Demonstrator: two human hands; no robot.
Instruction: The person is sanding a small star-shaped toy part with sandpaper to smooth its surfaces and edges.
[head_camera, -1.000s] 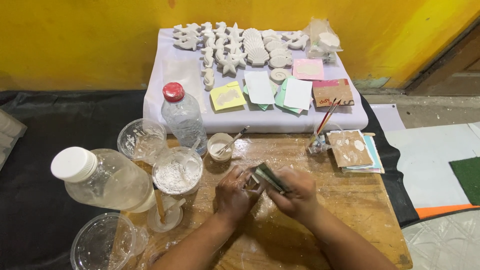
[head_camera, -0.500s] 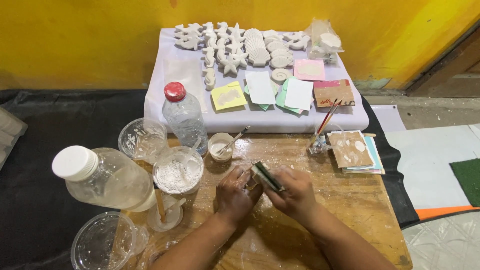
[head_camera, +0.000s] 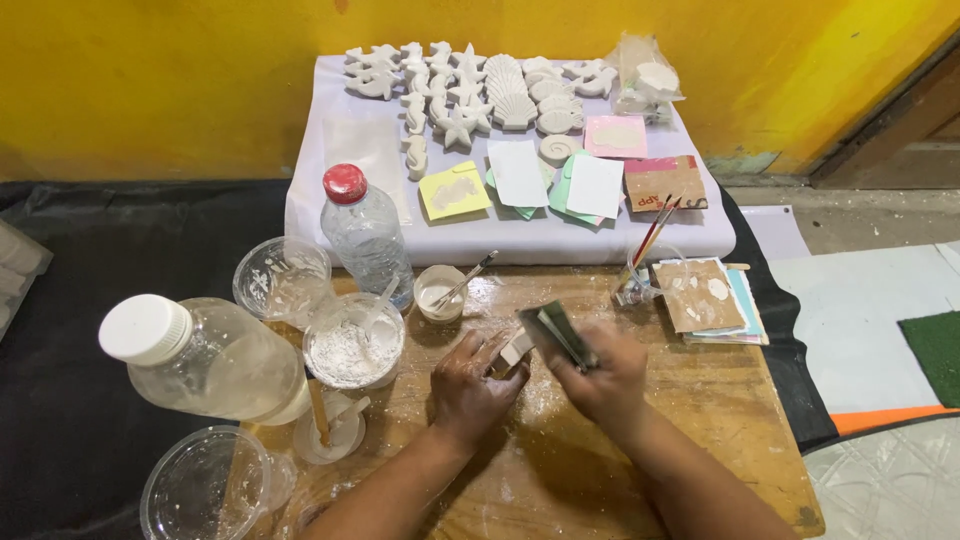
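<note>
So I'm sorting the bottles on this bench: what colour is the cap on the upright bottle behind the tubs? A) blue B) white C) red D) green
C: the upright bottle standing behind the powder tub has a red cap; the white cap belongs to the big bottle lying on its side at the left.

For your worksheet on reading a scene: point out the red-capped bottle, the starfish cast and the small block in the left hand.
Bottle (head_camera: 345, 184), head view, red cap.
Starfish (head_camera: 458, 129), head view, centre.
Block (head_camera: 515, 350), head view, pale face.
</note>
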